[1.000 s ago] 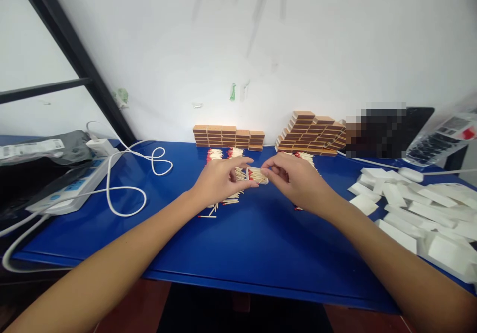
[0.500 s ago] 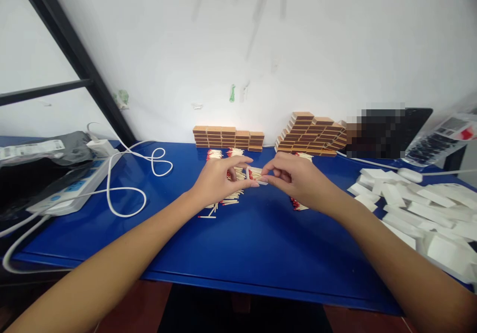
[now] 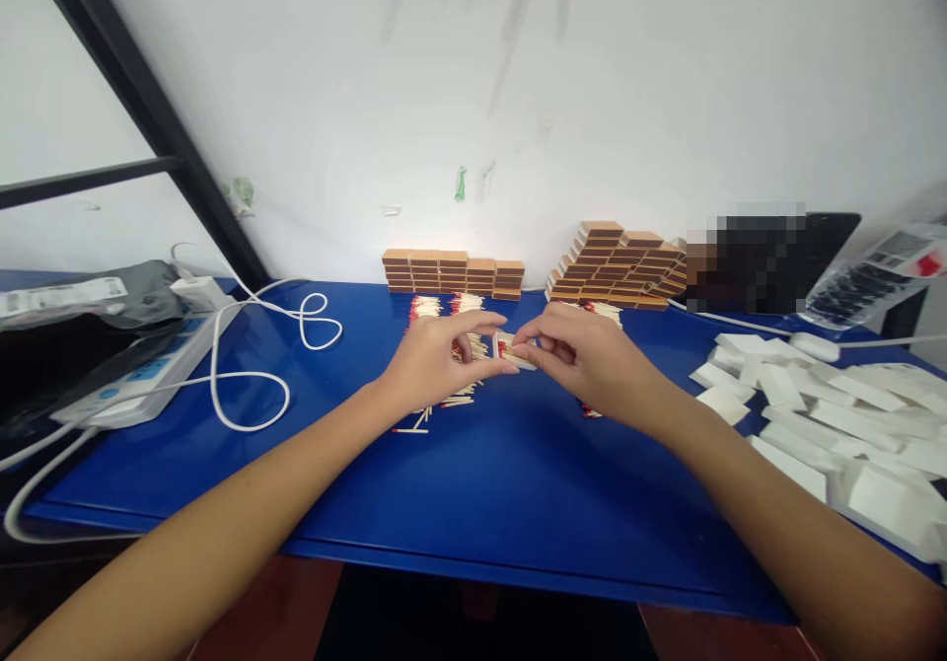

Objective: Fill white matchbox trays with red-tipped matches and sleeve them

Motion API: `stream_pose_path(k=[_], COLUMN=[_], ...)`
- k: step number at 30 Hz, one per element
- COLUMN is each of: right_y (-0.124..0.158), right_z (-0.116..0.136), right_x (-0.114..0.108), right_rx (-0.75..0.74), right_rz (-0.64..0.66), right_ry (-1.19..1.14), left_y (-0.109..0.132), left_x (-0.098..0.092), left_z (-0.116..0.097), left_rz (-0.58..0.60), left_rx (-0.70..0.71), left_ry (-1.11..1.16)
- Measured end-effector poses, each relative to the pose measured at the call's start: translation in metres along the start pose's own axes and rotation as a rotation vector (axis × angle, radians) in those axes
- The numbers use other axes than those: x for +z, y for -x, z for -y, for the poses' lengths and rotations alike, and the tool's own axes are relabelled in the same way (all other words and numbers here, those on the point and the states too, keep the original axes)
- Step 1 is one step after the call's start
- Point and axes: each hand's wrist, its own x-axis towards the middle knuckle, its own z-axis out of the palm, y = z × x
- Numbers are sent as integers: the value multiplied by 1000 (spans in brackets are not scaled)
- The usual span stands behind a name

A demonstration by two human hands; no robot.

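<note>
A small white matchbox tray (image 3: pixel 512 349) filled with red-tipped matches is held just above the blue table (image 3: pixel 473 483), pinched from both ends. My left hand (image 3: pixel 436 360) grips its left end between thumb and fingers. My right hand (image 3: pixel 584 355) pinches its right end with fingers closed. Loose matches (image 3: pixel 444 404) lie in a pile under and behind my left hand. More matches (image 3: pixel 592 409) show beneath my right hand.
Stacks of brown matchbox sleeves (image 3: pixel 455 272) and a taller stack (image 3: pixel 621 266) stand against the wall. White empty trays (image 3: pixel 829 424) are heaped at the right. A power strip (image 3: pixel 140 370) with looping white cable (image 3: pixel 252 385) lies at the left. A calculator (image 3: pixel 865 281) sits far right.
Both hands stay on the tray with only slight shifts. My right hand has edged a little nearer the left, its fingers working at the tray's end.
</note>
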Motion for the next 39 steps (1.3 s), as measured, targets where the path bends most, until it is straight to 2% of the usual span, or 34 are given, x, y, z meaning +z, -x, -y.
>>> stream_pose_path(k=[4, 6, 9, 13, 17, 27, 32, 35, 37, 39], right_y=[1, 3, 9, 15, 15, 12, 13, 13, 10, 7], right_z=[12, 21, 29, 30, 27, 31, 33, 32, 29, 22], right_x=[1, 7, 24, 48, 57, 56, 53, 43, 32, 21], right_rx=[-23, -45, -90, -67, -37, 8, 49, 46, 45, 71], right_rz=[-123, -139, -16, 175, 228, 252, 341, 375, 337, 232], right_ry=[5, -22, -108, -189, -238, -250, -197, -202, -221, -208], left_y=[-3, -6, -8, -8, -8, -6, -7, -7, -7, -7], left_x=[-3, -6, -9, -11, -11, -8, -11, -11, -11, -11], left_z=[1, 4, 7, 9, 9, 11, 12, 12, 13, 13], left_rz=[-65, -117, -158, -166, -164, -145, -136, -120, -114, -104], left_rx=[-37, -52, -73, -65, -56, -18, -27, -35, -32, -22], left_ry=[-85, -143, -204, -256, -271, -283, -318, -330, -335, -343])
